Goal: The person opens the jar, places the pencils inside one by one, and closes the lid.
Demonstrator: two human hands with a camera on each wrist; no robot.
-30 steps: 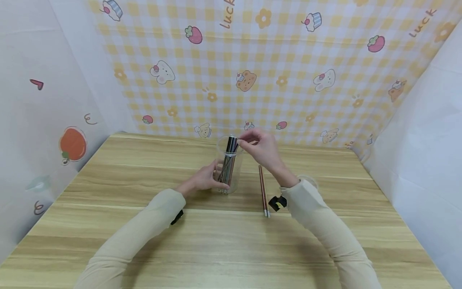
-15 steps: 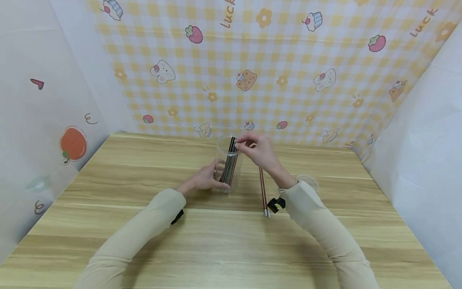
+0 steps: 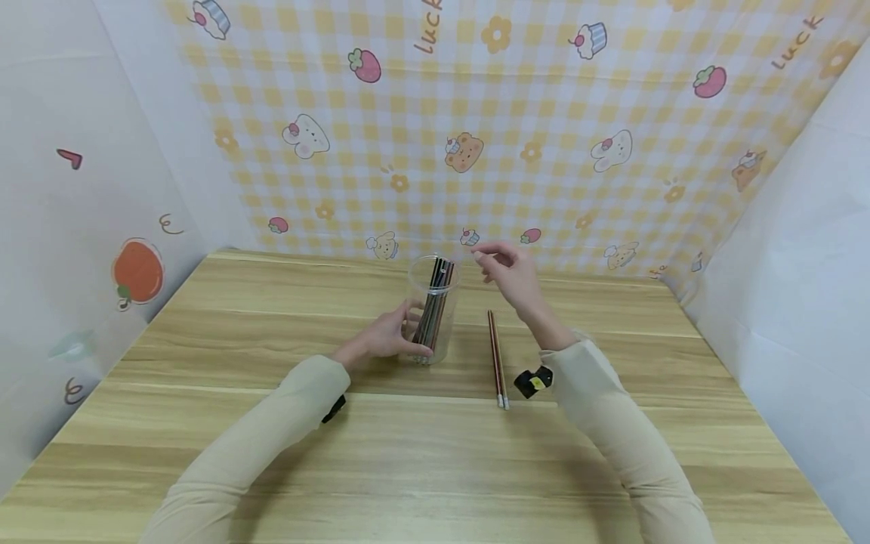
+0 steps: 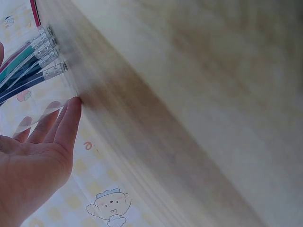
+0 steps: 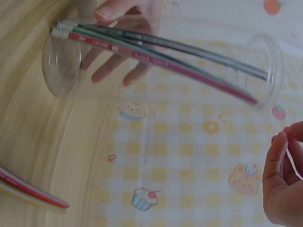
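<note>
A tall clear plastic cup (image 3: 449, 325) stands on the table with several pencils (image 3: 433, 317) leaning in it, eraser ends down. My left hand (image 3: 387, 335) holds the cup low on its left side, thumb in front and fingers behind. The left wrist view shows the metal-banded eraser ends (image 4: 56, 70) close to the fingers. Just right of the cup's rim, my right hand (image 3: 513, 278) is raised, thumb and fingertips close together with nothing visible between them. Two more pencils (image 3: 497, 361), one red and one yellowish, lie side by side on the table below that hand.
The wooden table (image 3: 435, 468) reaches back to a yellow checked cloth (image 3: 544, 113) with cartoon prints. White sheets stand to the left and right. A black wrist device (image 3: 533, 381) sits by the right sleeve, near the loose pencils.
My right hand has let go of a pencil in the cup and drawn back to the right. The pencils in the cup have spread toward the right. The left hand stays put.
</note>
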